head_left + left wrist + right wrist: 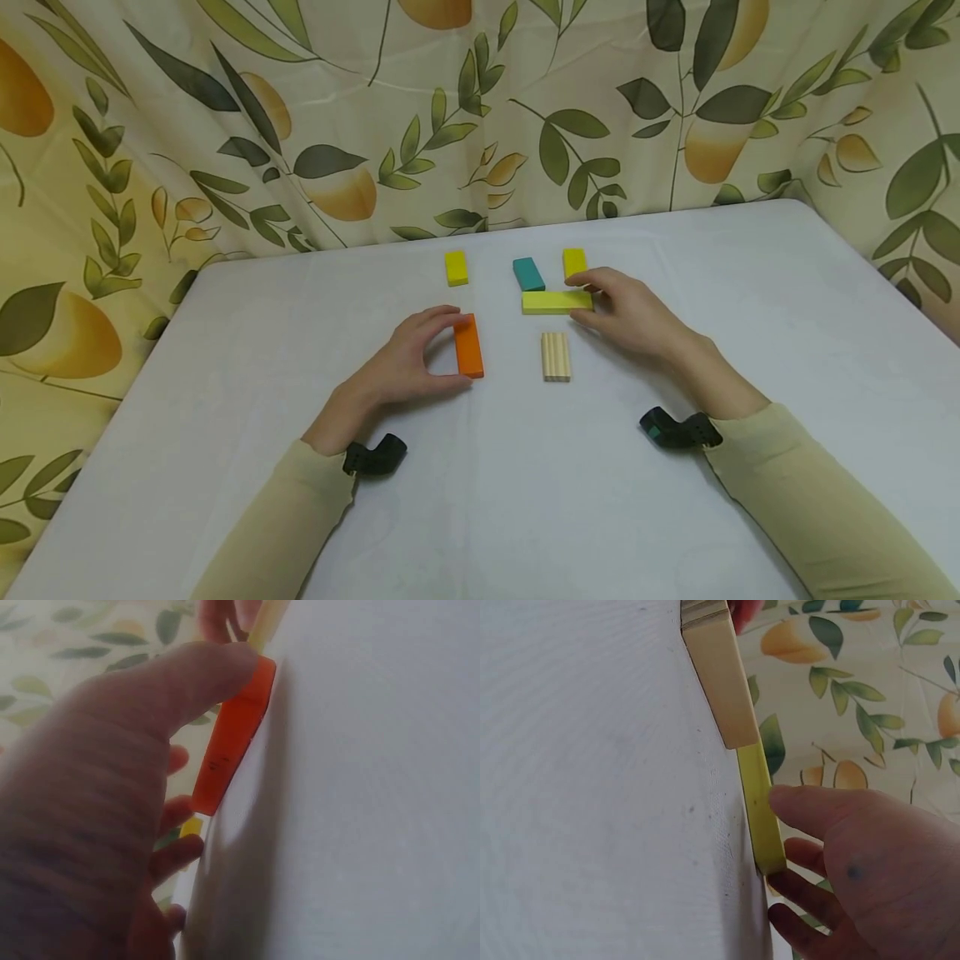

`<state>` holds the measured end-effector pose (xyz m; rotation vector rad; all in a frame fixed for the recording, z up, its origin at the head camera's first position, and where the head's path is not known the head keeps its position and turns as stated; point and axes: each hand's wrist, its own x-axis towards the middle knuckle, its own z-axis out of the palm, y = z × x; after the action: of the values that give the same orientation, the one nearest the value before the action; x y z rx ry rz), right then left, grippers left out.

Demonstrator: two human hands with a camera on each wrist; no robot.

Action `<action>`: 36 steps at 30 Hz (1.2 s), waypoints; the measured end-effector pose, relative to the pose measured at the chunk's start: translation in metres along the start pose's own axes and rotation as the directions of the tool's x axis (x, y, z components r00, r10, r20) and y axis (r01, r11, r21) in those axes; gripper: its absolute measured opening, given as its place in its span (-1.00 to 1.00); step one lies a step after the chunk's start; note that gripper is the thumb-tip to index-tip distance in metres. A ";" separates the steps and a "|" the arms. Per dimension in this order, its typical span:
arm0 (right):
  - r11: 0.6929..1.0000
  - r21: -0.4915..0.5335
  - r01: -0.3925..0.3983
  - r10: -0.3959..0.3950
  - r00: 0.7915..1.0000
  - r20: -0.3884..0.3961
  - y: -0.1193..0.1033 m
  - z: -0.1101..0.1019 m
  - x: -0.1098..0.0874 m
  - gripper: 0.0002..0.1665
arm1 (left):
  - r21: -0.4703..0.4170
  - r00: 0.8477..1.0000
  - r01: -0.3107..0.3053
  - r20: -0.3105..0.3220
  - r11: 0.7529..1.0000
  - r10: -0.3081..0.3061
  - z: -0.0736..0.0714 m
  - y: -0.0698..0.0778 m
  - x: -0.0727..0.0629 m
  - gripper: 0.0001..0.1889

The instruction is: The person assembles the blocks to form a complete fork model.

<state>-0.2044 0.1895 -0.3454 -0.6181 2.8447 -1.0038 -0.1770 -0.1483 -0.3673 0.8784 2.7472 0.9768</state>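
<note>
My left hand pinches an orange wooden block by its two ends, thumb at the near end and fingers at the far one. In the left wrist view the thumb covers one end of this orange block. To the right, a long yellow-green block lies crosswise on the table. My right hand holds its right end between thumb and fingers. From the right wrist, the thumb is seen against the side of the yellow-green block; the fingers are partly hidden behind it.
Plain wood pieces lie side by side nearer me. Behind the yellow-green block are a teal block and a yellow block. Another yellow block lies farther left. The white table ends at a leaf-patterned curtain.
</note>
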 end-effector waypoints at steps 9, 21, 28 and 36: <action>0.999 -0.013 0.034 -0.034 0.999 -0.012 0.004 0.001 0.000 -0.55 | 0.026 1.000 -0.025 -0.002 0.999 0.025 0.001 -0.002 0.000 -0.21; 1.000 -0.024 0.009 -0.009 1.000 -0.013 0.004 0.002 0.000 -0.62 | 0.068 0.996 -0.086 -0.019 0.994 0.087 0.002 -0.005 0.002 -0.27; 1.000 -0.027 0.008 -0.009 0.999 -0.039 0.005 0.004 0.001 -0.65 | 0.045 0.998 -0.061 -0.005 0.997 0.061 0.001 -0.005 0.002 -0.27; 1.000 -0.011 0.018 -0.018 0.998 -0.053 0.004 0.004 0.001 -0.66 | 0.013 0.998 -0.061 -0.008 0.998 0.061 0.001 -0.005 0.002 -0.26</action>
<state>-0.2059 0.1899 -0.3513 -0.6283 2.8968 -1.0234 -0.1806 -0.1497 -0.3706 0.9685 2.7514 0.9757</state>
